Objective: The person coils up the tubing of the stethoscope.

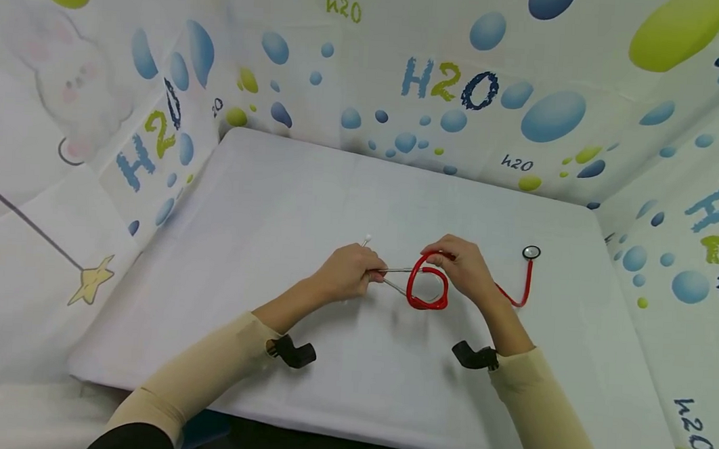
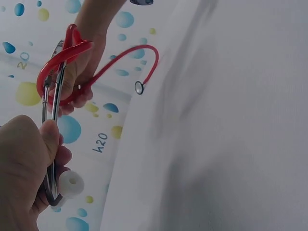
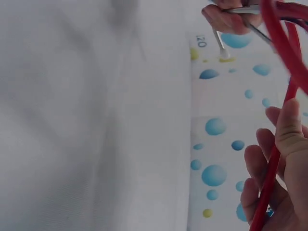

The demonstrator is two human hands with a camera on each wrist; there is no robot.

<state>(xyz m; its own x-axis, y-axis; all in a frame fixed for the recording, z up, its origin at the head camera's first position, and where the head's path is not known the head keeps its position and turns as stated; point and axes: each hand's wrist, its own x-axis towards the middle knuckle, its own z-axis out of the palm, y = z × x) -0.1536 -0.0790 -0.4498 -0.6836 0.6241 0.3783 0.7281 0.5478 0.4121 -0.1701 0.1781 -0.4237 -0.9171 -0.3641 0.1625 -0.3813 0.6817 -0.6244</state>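
A stethoscope with red tubing (image 1: 426, 306) is held up over the white table between both hands. My left hand (image 1: 351, 273) grips its metal ear tubes (image 2: 57, 91) near the earpiece end, and a white ear tip (image 2: 71, 184) pokes out below the fingers. The red tubing makes a loop around the far part of the metal tubes. On the right, my right hand (image 1: 459, 267) pinches the tubing between thumb and fingers, the other fingers loosely bent along it. From there the tubing trails rightward to the round chest piece (image 1: 531, 252).
A white cloth covers the table (image 1: 312, 195). Printed curtains (image 1: 367, 69) with blue and green drops stand along the back and sides. Each forearm carries a black wrist mount (image 1: 294, 352) beside a beige sleeve (image 1: 205, 372).
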